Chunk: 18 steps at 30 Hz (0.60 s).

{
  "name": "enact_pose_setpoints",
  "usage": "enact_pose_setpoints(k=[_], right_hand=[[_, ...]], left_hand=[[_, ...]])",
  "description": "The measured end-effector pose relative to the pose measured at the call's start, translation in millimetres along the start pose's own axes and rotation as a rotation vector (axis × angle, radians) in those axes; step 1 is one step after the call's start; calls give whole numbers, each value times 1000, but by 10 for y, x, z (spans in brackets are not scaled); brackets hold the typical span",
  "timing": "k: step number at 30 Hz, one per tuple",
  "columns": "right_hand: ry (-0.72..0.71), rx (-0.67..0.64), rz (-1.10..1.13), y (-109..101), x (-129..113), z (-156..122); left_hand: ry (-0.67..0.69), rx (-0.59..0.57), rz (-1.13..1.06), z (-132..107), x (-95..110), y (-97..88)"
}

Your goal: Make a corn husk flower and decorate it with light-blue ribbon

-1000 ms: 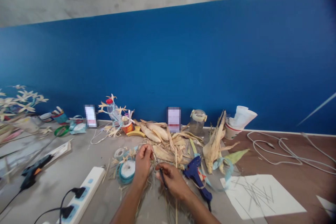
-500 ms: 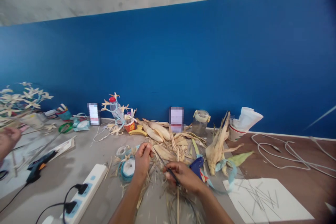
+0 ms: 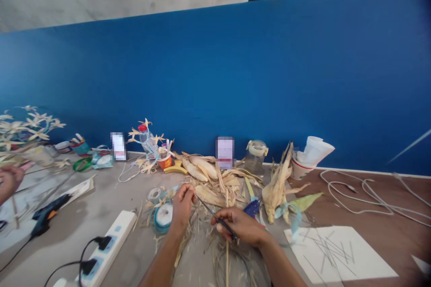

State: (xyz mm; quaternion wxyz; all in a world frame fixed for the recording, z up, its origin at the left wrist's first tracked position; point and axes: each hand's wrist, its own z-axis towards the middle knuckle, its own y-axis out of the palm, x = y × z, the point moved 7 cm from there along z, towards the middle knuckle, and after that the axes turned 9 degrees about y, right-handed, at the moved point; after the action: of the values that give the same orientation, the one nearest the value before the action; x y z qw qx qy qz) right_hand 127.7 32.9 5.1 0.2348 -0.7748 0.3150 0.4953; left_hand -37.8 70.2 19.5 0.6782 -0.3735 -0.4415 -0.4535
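Observation:
In the middle of the table, my right hand (image 3: 240,226) is closed around black-handled scissors (image 3: 226,228). Their thin blade slants up and left toward my left hand (image 3: 184,204). The fingers of that hand are pinched together at the blade's tip; whatever lies between them is too small to make out. Around both hands are dry corn husk scraps (image 3: 210,195) and fine shreds. A roll of blue-green tape (image 3: 163,216) lies just left of my left hand. A pale thin stick (image 3: 227,260) runs below my right hand.
Husk-covered corn (image 3: 271,199), a lidded jar (image 3: 256,154) and a paper cup (image 3: 301,168) stand behind on the right. Thin wires lie on white paper (image 3: 357,255). At left are a power strip (image 3: 111,251), a glue gun (image 3: 45,217) and another person's hand (image 3: 10,181).
The scissors' handle and my right hand have shifted slightly right and down, showing more of the blade. My left hand keeps its pinch. A head behind the partition has moved left.

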Motion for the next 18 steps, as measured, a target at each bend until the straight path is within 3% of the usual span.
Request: enact_pose_setpoints(k=[18], right_hand=[[0, 4, -16, -12, 6, 3]], left_hand=[[-36, 3, 0, 2, -65, 8]])
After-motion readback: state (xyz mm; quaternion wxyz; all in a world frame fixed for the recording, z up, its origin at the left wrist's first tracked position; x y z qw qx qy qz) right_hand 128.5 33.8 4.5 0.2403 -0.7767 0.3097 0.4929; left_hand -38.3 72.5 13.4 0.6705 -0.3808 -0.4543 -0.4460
